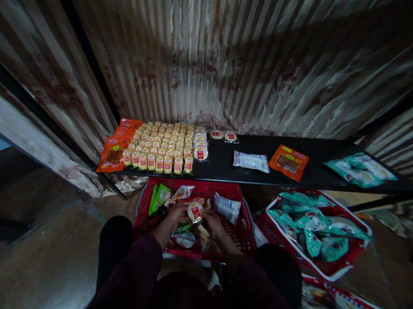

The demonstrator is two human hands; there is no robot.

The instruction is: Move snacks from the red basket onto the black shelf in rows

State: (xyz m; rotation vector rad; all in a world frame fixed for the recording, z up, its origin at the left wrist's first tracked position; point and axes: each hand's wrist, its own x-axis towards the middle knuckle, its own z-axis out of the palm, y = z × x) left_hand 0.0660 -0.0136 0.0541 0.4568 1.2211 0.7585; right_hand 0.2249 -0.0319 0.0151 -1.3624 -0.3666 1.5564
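Note:
Over a red basket [246, 230] I hold a round white packaged cake [195, 212] with a red label. My left hand [176, 214] is closed on its left edge, and my right hand [214, 223] grips the other side. Around the hands in the basket lie a green packet [162, 195], a white-and-blue packet [227, 207] and a packet with a striped edge [183, 239]. Matching round cakes [201, 153] form a column on the black shelf [219, 166] ahead. Parts of my fingers are in shadow.
Tight rows of small yellow packaged cakes [159, 163] and orange packets [111, 155] fill the shelf's left end. Farther right are a white packet [251, 161], an orange packet [289, 162] and a teal bag [360, 170]. Baskets of teal bags [315, 225] and other packets [337, 306] stand at right.

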